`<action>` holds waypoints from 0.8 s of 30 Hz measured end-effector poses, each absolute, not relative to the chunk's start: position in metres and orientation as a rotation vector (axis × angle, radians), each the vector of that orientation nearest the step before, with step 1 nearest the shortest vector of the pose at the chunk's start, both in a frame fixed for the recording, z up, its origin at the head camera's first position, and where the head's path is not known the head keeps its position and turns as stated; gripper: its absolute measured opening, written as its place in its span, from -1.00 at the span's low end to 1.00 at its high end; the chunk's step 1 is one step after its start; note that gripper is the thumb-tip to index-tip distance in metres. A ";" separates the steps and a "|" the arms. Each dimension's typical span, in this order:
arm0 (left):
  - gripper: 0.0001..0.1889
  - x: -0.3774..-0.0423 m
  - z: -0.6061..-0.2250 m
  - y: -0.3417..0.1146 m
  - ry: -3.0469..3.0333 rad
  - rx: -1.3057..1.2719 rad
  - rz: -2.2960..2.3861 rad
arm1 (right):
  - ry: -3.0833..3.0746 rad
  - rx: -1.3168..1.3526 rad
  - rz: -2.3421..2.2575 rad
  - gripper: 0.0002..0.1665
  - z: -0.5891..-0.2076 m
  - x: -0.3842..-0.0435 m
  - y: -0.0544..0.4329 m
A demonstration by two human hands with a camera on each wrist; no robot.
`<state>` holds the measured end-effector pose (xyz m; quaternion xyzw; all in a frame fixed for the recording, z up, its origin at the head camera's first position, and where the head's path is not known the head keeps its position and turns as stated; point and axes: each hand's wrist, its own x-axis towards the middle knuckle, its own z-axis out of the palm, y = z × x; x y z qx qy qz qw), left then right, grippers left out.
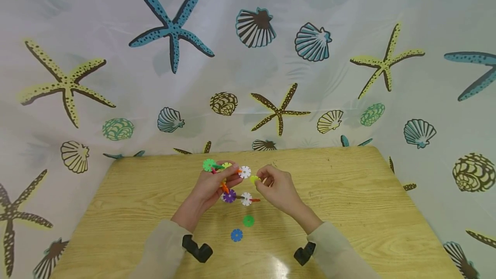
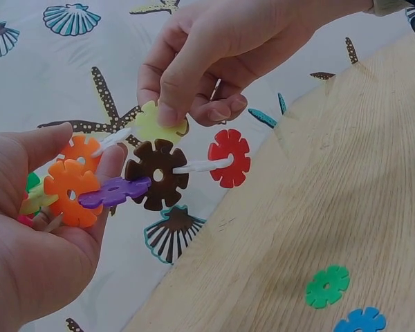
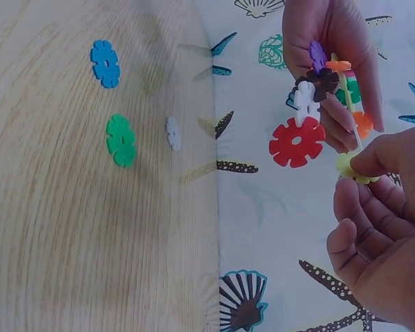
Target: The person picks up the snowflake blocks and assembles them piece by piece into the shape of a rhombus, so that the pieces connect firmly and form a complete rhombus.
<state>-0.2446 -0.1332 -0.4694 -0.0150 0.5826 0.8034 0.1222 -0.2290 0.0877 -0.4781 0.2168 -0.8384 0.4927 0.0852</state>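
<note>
My left hand (image 1: 209,187) holds a linked chain of plastic notched flower discs. A green disc (image 1: 207,162) is at its far left end, beyond the fingers. Orange (image 2: 62,183), purple (image 2: 111,194), brown (image 2: 140,173), white (image 2: 197,167) and red (image 2: 225,149) discs make up one branch hanging below the palm. Past the left fingertips, another white disc (image 1: 244,168) sticks out to the right. Between thumb and fingers, my right hand (image 1: 282,189) pinches a yellow disc (image 3: 349,166) against or very close to that white disc's edge. The left fingers partly hide the chain.
On the wooden table (image 1: 348,210), a loose green disc (image 1: 246,218) and a blue disc (image 1: 234,232) lie nearer the body, below the hands. A white disc (image 3: 171,126) lies close to the far edge. A patterned cloth (image 1: 217,68) hangs behind the table and along its sides.
</note>
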 end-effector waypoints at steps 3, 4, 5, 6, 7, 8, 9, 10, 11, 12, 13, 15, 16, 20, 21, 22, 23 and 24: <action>-0.93 -0.245 -0.469 -0.132 1.698 -0.047 2.353 | -2.490 0.659 1.472 -0.92 -0.478 -0.230 0.087; -0.93 -0.245 -0.468 -0.132 1.700 -0.049 2.353 | -2.492 0.659 1.471 -0.92 -0.478 -0.230 0.087; -0.92 -0.245 -0.468 -0.132 1.703 -0.050 2.352 | -2.495 0.659 1.469 -0.91 -0.477 -0.229 0.087; -0.92 -0.245 -0.468 -0.132 1.704 -0.050 2.351 | -2.497 0.659 1.468 -0.91 -0.477 -0.229 0.087; -0.92 -0.246 -0.468 -0.131 1.704 -0.052 2.353 | -2.499 0.659 1.467 -0.91 -0.476 -0.229 0.087; -0.91 -0.246 -0.468 -0.131 1.703 -0.053 2.354 | -2.502 0.657 1.465 -0.90 -0.476 -0.229 0.087; -0.92 -0.246 -0.468 -0.131 1.702 -0.053 2.354 | -2.505 0.655 1.464 -0.90 -0.475 -0.229 0.087; -0.92 -0.246 -0.468 -0.131 1.701 -0.053 2.352 | -2.508 0.654 1.461 -0.89 -0.475 -0.229 0.087; -0.92 -0.246 -0.468 -0.130 1.699 -0.055 2.352 | -2.508 0.655 1.460 -0.89 -0.475 -0.228 0.087; -0.93 -0.246 -0.468 -0.130 1.695 -0.058 2.355 | -2.509 0.656 1.459 -0.89 -0.474 -0.228 0.087; -0.94 -0.246 -0.468 -0.130 1.694 -0.061 2.354 | -2.507 0.657 1.460 -0.90 -0.474 -0.228 0.087; -0.96 -0.246 -0.467 -0.129 1.698 -0.069 2.353 | -2.507 0.658 1.463 -0.90 -0.474 -0.228 0.087; -0.96 -0.246 -0.467 -0.129 1.700 -0.070 2.354 | -2.507 0.659 1.465 -0.90 -0.474 -0.228 0.087; -0.96 -0.246 -0.469 -0.129 1.699 -0.056 2.360 | -2.498 0.667 1.470 -0.89 -0.474 -0.229 0.086; -0.96 -0.246 -0.469 -0.129 1.696 -0.054 2.364 | -2.494 0.669 1.471 -0.88 -0.474 -0.229 0.086; -0.96 -0.246 -0.469 -0.129 1.695 -0.050 2.365 | -2.486 0.674 1.472 -0.89 -0.474 -0.229 0.086; -0.95 -0.245 -0.469 -0.128 1.697 -0.045 2.364 | -2.480 0.675 1.474 -0.89 -0.474 -0.229 0.085; -0.94 -0.245 -0.469 -0.128 1.695 -0.045 2.369 | -2.471 0.675 1.479 -0.89 -0.474 -0.229 0.085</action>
